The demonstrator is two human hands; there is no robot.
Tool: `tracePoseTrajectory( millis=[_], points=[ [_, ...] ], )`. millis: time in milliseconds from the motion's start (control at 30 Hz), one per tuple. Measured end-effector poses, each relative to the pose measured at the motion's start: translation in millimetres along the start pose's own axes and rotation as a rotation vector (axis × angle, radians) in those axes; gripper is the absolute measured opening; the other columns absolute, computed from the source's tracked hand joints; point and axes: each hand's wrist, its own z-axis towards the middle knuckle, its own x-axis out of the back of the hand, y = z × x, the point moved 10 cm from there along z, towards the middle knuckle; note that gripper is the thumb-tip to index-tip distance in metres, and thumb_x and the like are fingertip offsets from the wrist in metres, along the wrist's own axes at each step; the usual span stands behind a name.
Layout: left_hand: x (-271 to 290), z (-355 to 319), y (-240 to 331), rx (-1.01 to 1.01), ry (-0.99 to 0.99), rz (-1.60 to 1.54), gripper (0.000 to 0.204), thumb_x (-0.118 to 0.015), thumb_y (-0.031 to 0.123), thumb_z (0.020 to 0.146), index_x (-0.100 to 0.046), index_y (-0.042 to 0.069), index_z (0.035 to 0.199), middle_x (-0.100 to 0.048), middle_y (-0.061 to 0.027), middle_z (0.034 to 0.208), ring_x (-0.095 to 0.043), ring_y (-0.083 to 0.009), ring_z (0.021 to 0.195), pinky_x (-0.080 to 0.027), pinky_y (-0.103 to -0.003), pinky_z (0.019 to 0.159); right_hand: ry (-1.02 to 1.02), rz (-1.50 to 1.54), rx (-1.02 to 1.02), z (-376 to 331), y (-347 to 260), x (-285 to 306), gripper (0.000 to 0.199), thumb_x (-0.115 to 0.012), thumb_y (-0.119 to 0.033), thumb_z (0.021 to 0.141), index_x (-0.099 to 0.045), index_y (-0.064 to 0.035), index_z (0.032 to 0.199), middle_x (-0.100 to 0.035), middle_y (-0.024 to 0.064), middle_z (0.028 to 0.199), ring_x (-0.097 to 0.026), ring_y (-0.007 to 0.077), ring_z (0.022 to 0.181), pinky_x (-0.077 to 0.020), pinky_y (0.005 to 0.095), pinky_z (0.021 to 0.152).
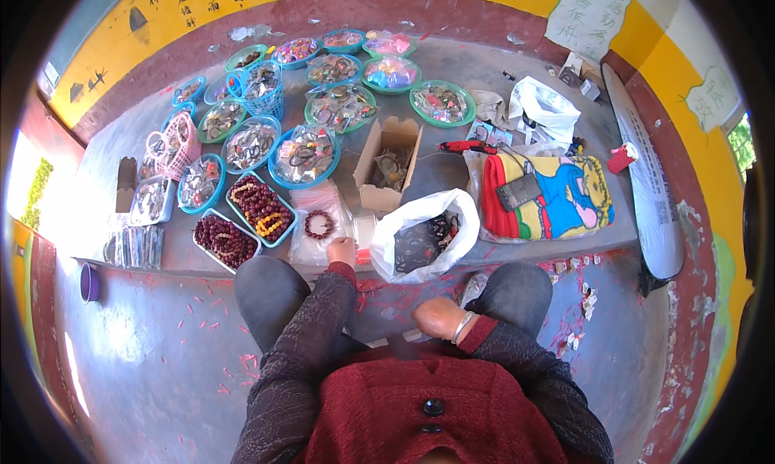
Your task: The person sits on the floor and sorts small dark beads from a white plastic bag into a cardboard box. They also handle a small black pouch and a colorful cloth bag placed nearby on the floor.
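Note:
My left hand point(342, 250) reaches forward to the ledge edge and rests on a clear plastic bag point(316, 231) on which a dark red bead bracelet point(320, 223) lies. My right hand point(437, 317), a silver bangle on its wrist, hangs low between my knees, fingers curled, holding nothing that I can see. Just ahead of it an open white plastic bag point(421, 236) holds dark bracelets. Left of my left hand stand two trays of dark red bead strings point(260, 208).
Several blue and green baskets of jewellery point(302, 155) cover the grey ledge at the back left. An open cardboard box point(388, 165) stands in the middle. A colourful folded cloth point(557, 196) with a black pouch lies right, beside a white bag point(542, 107).

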Motion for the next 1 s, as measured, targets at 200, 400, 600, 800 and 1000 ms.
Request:
tracePoseTrajectory(
  millis=[200,400,600,800,1000],
  points=[
    [-15,-3,15,-0.177,0.085,0.714,0.031,-0.065,0.026,0.072,-0.062,-0.001,0.087,-0.063,-0.0207,0.084,-0.061,-0.0360,0.085,-0.048,-0.041,0.076,-0.034,-0.034,-0.036,4,20,-21,0.014,-0.054,-0.016,0.070,-0.061,-0.0050,0.069,-0.060,0.0154,0.069,-0.059,0.0351,0.065,-0.0466,0.0449,0.057],
    [-31,2,19,-0.183,0.046,0.902,0.044,-0.067,0.033,0.068,-0.058,-0.002,0.093,-0.062,-0.0214,0.094,-0.060,-0.0350,0.088,-0.047,-0.041,0.079,-0.062,-0.076,-0.018,8,18,-21,0.013,-0.053,-0.015,0.071,-0.062,-0.0065,0.068,-0.061,0.0143,0.070,-0.061,0.0325,0.065,-0.0476,0.0426,0.056],
    [-29,9,16,-0.117,0.111,0.923,0.046,-0.070,0.033,0.066,-0.056,0.000,0.096,-0.062,-0.0204,0.093,-0.060,-0.0336,0.091,-0.047,-0.040,0.079,-0.085,-0.088,-0.038,12,19,-20,0.012,-0.053,-0.016,0.072,-0.063,-0.0083,0.068,-0.062,0.0143,0.073,-0.061,0.0323,0.067,-0.0477,0.0419,0.057],
    [-25,8,15,-0.120,0.176,0.787,0.044,-0.072,0.028,0.065,-0.056,0.000,0.095,-0.062,-0.0204,0.093,-0.060,-0.0345,0.090,-0.047,-0.040,0.079,0.016,-0.017,-0.007,11,13,-1,0.011,-0.053,-0.015,0.070,-0.062,-0.0083,0.066,-0.061,0.0137,0.072,-0.061,0.0318,0.065,-0.0477,0.0422,0.058],
    [-20,20,3,-0.069,0.113,0.720,0.032,-0.070,0.023,0.067,-0.059,0.001,0.088,-0.062,-0.0194,0.090,-0.060,-0.0337,0.089,-0.047,-0.040,0.077,-0.002,-0.025,-0.006,11,12,-2,0.011,-0.053,-0.009,0.067,-0.063,-0.0041,0.065,-0.061,0.0170,0.070,-0.061,0.0344,0.069,-0.0465,0.0443,0.059]
  ],
)
